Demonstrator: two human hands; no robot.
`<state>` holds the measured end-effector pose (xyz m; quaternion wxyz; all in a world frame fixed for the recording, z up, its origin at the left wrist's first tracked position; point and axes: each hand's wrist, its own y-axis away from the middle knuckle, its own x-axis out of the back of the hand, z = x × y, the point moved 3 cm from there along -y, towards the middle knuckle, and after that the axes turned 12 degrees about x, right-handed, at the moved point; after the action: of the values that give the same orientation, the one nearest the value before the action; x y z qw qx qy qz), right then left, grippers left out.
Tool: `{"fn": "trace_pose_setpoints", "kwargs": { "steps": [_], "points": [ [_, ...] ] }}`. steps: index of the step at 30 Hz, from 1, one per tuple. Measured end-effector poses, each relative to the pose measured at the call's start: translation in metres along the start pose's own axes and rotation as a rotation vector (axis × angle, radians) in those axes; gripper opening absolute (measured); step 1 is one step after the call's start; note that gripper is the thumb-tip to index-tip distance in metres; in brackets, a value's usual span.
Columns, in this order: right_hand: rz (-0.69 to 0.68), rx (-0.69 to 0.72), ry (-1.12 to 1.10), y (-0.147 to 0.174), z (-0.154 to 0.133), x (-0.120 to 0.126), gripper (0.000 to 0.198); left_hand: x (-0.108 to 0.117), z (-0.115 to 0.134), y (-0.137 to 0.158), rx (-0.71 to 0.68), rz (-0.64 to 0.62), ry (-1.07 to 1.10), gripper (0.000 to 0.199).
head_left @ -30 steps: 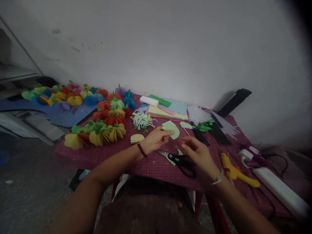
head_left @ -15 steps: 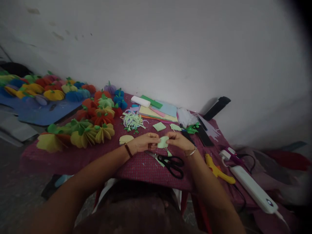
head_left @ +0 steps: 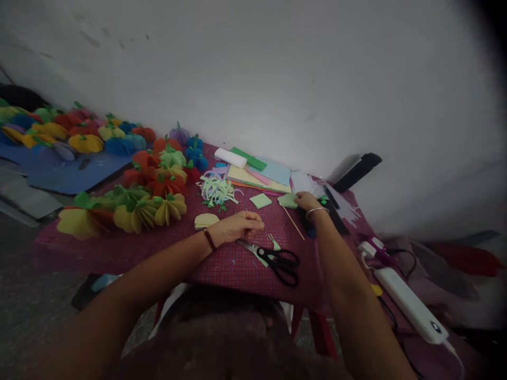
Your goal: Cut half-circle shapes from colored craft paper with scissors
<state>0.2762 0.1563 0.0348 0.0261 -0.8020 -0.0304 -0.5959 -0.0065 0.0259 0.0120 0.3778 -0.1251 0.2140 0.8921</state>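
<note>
My left hand rests above the table with fingers curled together and nothing visible in them. Further right, my right hand pinches a pale green paper piece; other pale green paper may lie under it. Black-handled scissors lie just in front of my left hand, over pale green scraps. A thin wooden stick slants between the hands. Behind them sits a pale green paper square. Beside my left wrist is a small stack of cream paper pieces.
Several colourful paper pumpkins fill the left side. Paper strips lie in a heap near stacked coloured sheets. A white power strip is at right; a yellow glue gun is mostly behind my right forearm.
My right hand has moved right and away from me with the pale green paper that both hands held. My left hand has let go and stayed nearly in place. The wooden stick now shows.
</note>
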Motion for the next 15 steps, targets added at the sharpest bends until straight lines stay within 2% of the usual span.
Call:
{"fn": "trace_pose_setpoints", "kwargs": {
  "steps": [4,7,11,15],
  "points": [
    [-0.02,-0.023,0.253,0.002,-0.008,-0.011,0.031,0.0,-0.002,-0.002,0.019,0.026,-0.014,0.041],
    [-0.026,0.006,0.373,0.007,-0.014,-0.018,0.035,0.0,-0.003,-0.002,0.027,0.025,-0.033,0.042],
    [-0.012,0.047,0.453,0.013,-0.017,-0.023,0.039,0.001,-0.003,-0.002,0.035,0.037,-0.05,0.041],
    [0.058,0.084,0.478,0.02,-0.02,-0.018,0.04,0.002,-0.003,-0.003,0.019,0.052,-0.053,0.041]
  ]
}}
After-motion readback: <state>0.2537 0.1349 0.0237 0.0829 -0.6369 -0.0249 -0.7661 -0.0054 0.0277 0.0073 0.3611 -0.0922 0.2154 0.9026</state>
